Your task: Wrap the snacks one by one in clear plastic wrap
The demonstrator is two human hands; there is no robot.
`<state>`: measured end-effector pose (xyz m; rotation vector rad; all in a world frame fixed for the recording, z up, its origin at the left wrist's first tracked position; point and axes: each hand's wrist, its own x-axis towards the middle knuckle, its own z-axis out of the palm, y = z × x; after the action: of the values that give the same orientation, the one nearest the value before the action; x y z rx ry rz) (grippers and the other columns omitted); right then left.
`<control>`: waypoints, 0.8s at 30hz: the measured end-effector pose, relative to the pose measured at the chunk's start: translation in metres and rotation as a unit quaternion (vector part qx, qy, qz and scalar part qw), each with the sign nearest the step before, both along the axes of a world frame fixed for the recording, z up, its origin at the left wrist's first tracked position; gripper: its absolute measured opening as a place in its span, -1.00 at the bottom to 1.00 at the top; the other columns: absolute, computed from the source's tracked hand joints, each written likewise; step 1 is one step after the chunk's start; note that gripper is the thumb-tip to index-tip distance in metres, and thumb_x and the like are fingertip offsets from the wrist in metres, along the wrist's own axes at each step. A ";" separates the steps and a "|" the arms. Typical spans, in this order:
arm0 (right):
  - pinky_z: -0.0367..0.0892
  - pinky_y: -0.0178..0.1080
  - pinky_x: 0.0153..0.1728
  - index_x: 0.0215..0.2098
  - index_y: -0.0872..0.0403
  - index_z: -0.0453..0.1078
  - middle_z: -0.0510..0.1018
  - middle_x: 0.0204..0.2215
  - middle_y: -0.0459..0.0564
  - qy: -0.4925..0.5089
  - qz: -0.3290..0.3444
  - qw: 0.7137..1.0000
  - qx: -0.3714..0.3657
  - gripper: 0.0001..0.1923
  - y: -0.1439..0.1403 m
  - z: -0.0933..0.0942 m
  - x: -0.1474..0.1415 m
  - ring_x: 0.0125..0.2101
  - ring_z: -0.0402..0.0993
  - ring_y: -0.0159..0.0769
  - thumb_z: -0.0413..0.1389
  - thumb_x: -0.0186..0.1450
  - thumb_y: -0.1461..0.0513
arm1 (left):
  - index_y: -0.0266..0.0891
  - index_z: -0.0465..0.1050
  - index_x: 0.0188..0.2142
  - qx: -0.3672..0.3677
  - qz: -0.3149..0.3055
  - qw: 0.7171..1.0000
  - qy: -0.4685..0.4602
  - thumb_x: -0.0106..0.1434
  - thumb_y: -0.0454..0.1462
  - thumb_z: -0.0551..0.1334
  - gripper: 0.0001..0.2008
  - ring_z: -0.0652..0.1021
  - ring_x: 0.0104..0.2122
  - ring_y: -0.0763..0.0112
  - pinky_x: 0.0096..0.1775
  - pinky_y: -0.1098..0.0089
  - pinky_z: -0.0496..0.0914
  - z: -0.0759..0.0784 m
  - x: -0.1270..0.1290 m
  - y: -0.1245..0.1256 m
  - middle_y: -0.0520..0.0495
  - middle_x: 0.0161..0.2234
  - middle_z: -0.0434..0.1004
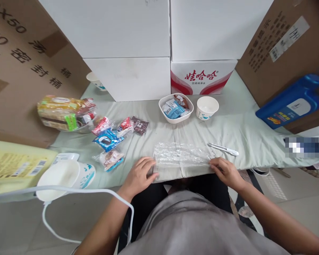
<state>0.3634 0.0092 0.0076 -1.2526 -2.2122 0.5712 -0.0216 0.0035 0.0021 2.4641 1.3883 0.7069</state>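
A sheet of clear plastic wrap [181, 154] lies flat at the near edge of the pale green tablecloth [236, 131]. My left hand [138, 175] rests on its left end with the fingers pressed down. My right hand [226, 171] pinches the wrap's right near corner. A white utility knife [223, 149] lies just past my right hand. Behind the wrap stand a white bowl [176, 107] filled with snack packets and an empty paper cup [207, 107].
Loose snack packets [114, 139] and a bagged loaf [65, 112] lie at the left. Stacked paper cups [66, 177] and a yellow box [14, 166] sit at the near left. White and brown cartons [127, 49] wall the back. A blue jug [292, 102] leans at the right.
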 end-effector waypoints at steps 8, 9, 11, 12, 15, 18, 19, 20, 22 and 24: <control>0.44 -0.21 -0.29 -0.20 0.04 0.38 0.59 -0.35 0.00 -0.008 -0.097 0.995 0.010 -0.79 0.011 -0.009 0.000 -0.36 0.55 -0.25 -0.07 0.40 0.16 | -0.20 0.40 -0.25 -0.052 0.051 0.995 -0.069 0.36 -0.27 0.04 -0.83 0.53 -0.17 0.30 -0.10 0.28 0.41 0.005 0.005 0.012 -0.09 -0.26 0.55; 0.44 -0.22 -0.31 -0.19 0.04 0.39 0.59 -0.36 0.00 -0.011 -0.111 0.994 0.005 -0.78 0.012 -0.010 -0.001 -0.40 0.54 -0.25 -0.07 0.40 0.16 | -0.20 0.39 -0.24 -0.071 0.074 0.993 -0.065 0.36 -0.26 0.04 -0.83 0.54 -0.23 0.31 -0.16 0.31 0.42 0.006 0.006 0.015 -0.07 -0.30 0.55; 0.42 -0.22 -0.32 -0.19 0.05 0.40 0.60 -0.37 -0.01 -0.023 -0.141 0.990 0.003 -0.76 0.014 -0.012 -0.002 -0.44 0.54 -0.26 -0.08 0.39 0.16 | -0.19 0.38 -0.23 -0.106 0.117 0.987 -0.034 0.34 -0.25 0.04 -0.84 0.55 -0.34 0.34 -0.25 0.35 0.40 0.008 0.011 0.023 -0.02 -0.38 0.54; 0.42 -0.22 -0.32 -0.20 0.05 0.41 0.60 -0.36 -0.01 -0.032 -0.155 0.987 0.007 -0.76 0.016 -0.014 -0.004 -0.42 0.54 -0.25 -0.08 0.39 0.17 | -0.19 0.38 -0.23 -0.118 0.135 0.984 -0.009 0.33 -0.25 0.04 -0.84 0.55 -0.36 0.34 -0.27 0.36 0.39 0.008 0.015 0.028 -0.01 -0.40 0.54; 0.39 -0.22 -0.28 -0.22 0.05 0.43 0.62 -0.28 0.02 -0.078 -0.188 0.978 0.038 -0.75 0.021 -0.018 -0.009 -0.29 0.56 -0.20 -0.07 0.39 0.17 | -0.20 0.40 -0.20 -0.129 0.176 0.972 0.091 0.32 -0.27 0.05 -0.83 0.55 -0.37 0.31 -0.30 0.37 0.35 0.009 0.029 0.042 -0.04 -0.39 0.56; 0.35 -0.24 -0.32 -0.22 0.06 0.44 0.62 -0.23 0.03 -0.135 -0.222 0.964 0.055 -0.74 0.024 -0.021 -0.015 -0.31 0.56 -0.19 -0.06 0.39 0.15 | -0.23 0.43 -0.18 -0.120 0.203 0.952 0.194 0.34 -0.25 0.03 -0.77 0.56 -0.37 0.24 -0.32 0.35 0.31 0.008 0.041 0.049 -0.11 -0.40 0.56; 0.33 -0.25 -0.35 -0.22 0.07 0.45 0.62 -0.24 0.03 -0.152 -0.234 0.959 0.055 -0.73 0.025 -0.022 -0.017 -0.33 0.55 -0.20 -0.05 0.39 0.14 | -0.23 0.44 -0.17 -0.116 0.209 0.946 0.218 0.35 -0.24 0.02 -0.76 0.56 -0.37 0.22 -0.33 0.34 0.30 0.008 0.044 0.051 -0.13 -0.41 0.56; 0.31 -0.26 -0.38 -0.22 0.07 0.45 0.62 -0.25 0.03 -0.168 -0.243 0.954 0.054 -0.73 0.026 -0.021 -0.018 -0.35 0.55 -0.20 -0.05 0.39 0.14 | -0.23 0.45 -0.16 -0.113 0.215 0.941 0.236 0.36 -0.23 0.01 -0.74 0.56 -0.37 0.21 -0.34 0.34 0.29 0.007 0.046 0.052 -0.14 -0.41 0.56; 0.26 -0.27 -0.42 -0.22 0.07 0.45 0.62 -0.27 0.04 -0.196 -0.256 0.945 0.042 -0.73 0.028 -0.020 -0.021 -0.38 0.54 -0.21 -0.05 0.39 0.14 | -0.22 0.46 -0.16 -0.113 0.223 0.935 0.252 0.36 -0.21 0.01 -0.73 0.56 -0.38 0.19 -0.36 0.33 0.28 0.006 0.048 0.054 -0.15 -0.41 0.56; 0.22 -0.28 -0.44 -0.23 0.07 0.45 0.61 -0.29 0.04 -0.220 -0.264 0.939 0.021 -0.73 0.029 -0.017 -0.024 -0.40 0.52 -0.23 -0.04 0.39 0.14 | -0.22 0.46 -0.17 -0.111 0.240 0.931 0.251 0.35 -0.19 0.04 -0.74 0.55 -0.40 0.17 -0.38 0.32 0.28 0.006 0.047 0.055 -0.15 -0.43 0.55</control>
<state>0.3394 0.0385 -0.0095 -2.0080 -2.0543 0.0283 0.0258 0.0589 0.0081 2.2189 2.1605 -0.0362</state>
